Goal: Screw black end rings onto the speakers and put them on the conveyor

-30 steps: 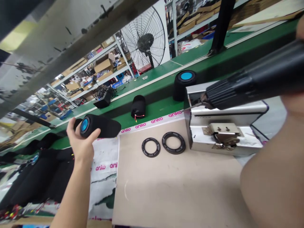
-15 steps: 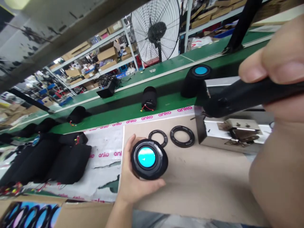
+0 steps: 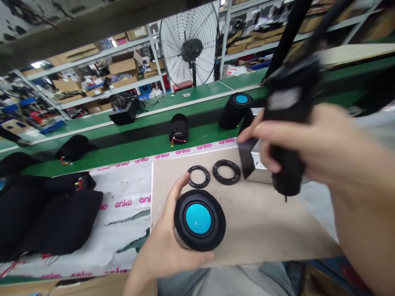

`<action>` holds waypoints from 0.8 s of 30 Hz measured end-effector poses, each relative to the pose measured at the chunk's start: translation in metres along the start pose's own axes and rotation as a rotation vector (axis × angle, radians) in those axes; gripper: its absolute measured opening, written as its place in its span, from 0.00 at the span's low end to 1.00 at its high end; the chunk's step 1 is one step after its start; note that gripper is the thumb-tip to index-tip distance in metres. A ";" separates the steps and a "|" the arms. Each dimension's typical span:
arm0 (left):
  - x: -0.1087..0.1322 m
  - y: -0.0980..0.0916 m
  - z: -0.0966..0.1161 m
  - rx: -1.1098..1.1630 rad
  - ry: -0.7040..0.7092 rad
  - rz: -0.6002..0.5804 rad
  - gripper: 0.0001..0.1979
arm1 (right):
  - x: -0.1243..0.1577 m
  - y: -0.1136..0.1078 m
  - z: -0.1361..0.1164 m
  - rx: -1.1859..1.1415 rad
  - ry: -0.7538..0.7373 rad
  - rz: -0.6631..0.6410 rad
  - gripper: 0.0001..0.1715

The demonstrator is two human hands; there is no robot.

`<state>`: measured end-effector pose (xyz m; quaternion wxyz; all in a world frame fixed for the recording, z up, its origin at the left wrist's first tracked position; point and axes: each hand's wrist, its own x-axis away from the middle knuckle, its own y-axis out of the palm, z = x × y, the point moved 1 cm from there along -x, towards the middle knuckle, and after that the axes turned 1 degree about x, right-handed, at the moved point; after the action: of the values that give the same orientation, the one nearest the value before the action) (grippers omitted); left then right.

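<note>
My left hand (image 3: 173, 242) is wrapped round a black cylindrical speaker (image 3: 216, 222), whose round end with a blue disc faces up toward me. In my right hand (image 3: 296, 135) is a black electric screwdriver (image 3: 288, 164), held upright with its thin bit pointing down, to the right of the speaker and apart from it. The hand and tool are blurred by motion. Just beyond the speaker, a smaller black ring (image 3: 199, 176) and a larger black ring (image 3: 226, 172) lie flat on the cardboard sheet (image 3: 256, 230). Behind my right hand stands a metal box (image 3: 254, 160), partly hidden.
Black fabric-covered speakers (image 3: 70, 218) lie in a group at the left. Others, among them a speaker with red wires (image 3: 178, 128) and a blue-topped one (image 3: 236, 111), stand on the green conveyor belt (image 3: 138, 144). A large fan (image 3: 191, 49) and shelves are behind.
The screwdriver has swung from lying sideways, close to the camera, to upright with its bit down. The speaker in my left hand sits slightly lower and further right, and the view has shifted.
</note>
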<state>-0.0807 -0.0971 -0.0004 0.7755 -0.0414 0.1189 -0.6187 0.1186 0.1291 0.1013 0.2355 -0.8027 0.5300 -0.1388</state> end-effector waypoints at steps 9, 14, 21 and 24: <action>-0.020 -0.021 0.006 -0.085 -0.025 -0.211 0.73 | 0.018 0.071 0.060 0.379 0.099 -0.218 0.40; -0.030 -0.029 0.000 -0.019 0.016 -0.296 0.76 | 0.008 0.088 0.076 0.479 0.121 -0.224 0.33; -0.043 -0.026 0.006 -0.036 0.075 -0.385 0.68 | 0.005 0.089 0.076 0.486 0.092 -0.223 0.32; -0.046 -0.023 0.009 -0.017 0.097 -0.368 0.62 | 0.007 0.085 0.072 0.451 0.102 -0.197 0.32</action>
<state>-0.1098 -0.0584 0.0188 0.6422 -0.0393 0.1517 -0.7504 0.0879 0.1115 -0.0046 0.3670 -0.7694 0.4161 -0.3163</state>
